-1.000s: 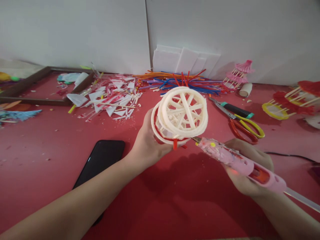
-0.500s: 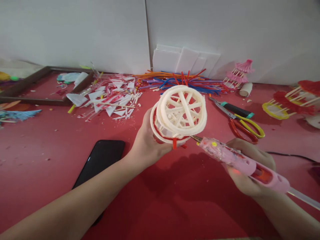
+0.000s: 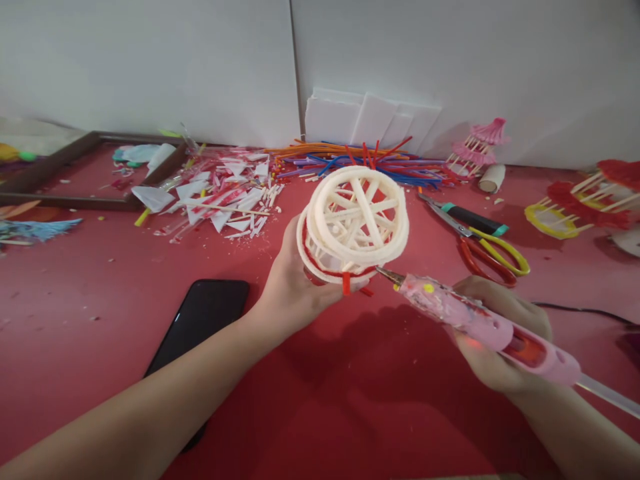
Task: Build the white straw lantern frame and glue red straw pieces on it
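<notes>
My left hand (image 3: pixel 287 277) is wrapped round a small tiered model made of cream pipe cleaners (image 3: pixel 367 217), whose ringed, spoked top faces me. A red pipe cleaner (image 3: pixel 346 283) runs along its lower ring, with short ends sticking out at the front. In my right hand (image 3: pixel 500 333) is a pink hot glue gun (image 3: pixel 460 313), with a clear glue stick (image 3: pixel 607 397) out of its back. The gun's metal nozzle (image 3: pixel 389 274) points at the lower ring's right edge, touching or very near it. My left fingers are partly hidden behind the model.
A black phone (image 3: pixel 210 310) lies left of my forearm. Scissors (image 3: pixel 480 240) and a dark cutter (image 3: pixel 473 220) lie to the right. Behind are scraps (image 3: pixel 225 193), coloured pipe cleaners (image 3: pixel 340 160) and a brown frame (image 3: pixel 50 200). A pink model (image 3: pixel 480 147) and red model (image 3: pixel 595 200) stand right.
My left hand has shifted the cream model slightly left and up. The nozzle now shows more fully at the lower ring's edge; my right hand has hardly moved.
</notes>
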Available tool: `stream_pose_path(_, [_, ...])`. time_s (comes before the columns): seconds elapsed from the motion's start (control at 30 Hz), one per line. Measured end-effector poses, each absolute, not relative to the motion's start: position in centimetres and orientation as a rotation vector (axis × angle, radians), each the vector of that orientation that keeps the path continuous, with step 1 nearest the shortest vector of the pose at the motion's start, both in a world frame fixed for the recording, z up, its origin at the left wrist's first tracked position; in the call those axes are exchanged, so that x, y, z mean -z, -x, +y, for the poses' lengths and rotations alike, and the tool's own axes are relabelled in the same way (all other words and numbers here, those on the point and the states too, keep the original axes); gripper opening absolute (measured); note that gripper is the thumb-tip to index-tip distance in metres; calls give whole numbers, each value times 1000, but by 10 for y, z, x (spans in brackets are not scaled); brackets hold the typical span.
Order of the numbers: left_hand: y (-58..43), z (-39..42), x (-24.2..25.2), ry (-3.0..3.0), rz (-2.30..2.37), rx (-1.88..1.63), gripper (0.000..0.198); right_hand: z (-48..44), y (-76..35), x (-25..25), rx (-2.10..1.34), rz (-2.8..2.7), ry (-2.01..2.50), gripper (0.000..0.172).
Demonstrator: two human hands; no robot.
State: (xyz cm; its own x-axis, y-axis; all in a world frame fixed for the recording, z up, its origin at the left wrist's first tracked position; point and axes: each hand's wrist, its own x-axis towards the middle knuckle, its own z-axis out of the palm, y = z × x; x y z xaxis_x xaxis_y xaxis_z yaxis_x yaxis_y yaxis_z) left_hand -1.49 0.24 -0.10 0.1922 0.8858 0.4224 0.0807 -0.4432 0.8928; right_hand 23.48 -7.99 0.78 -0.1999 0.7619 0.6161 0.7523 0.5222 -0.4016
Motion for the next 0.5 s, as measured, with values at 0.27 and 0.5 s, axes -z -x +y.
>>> stream_pose_path(0.27, [15,0,-6,-1577,980,-1258,101,-79,-241,-5,9,-2028,1210,11])
stream_pose_path(0.5, [13,3,-12,-1330,893,-1305,89,-61,-259,9,145,-1983,1658,37])
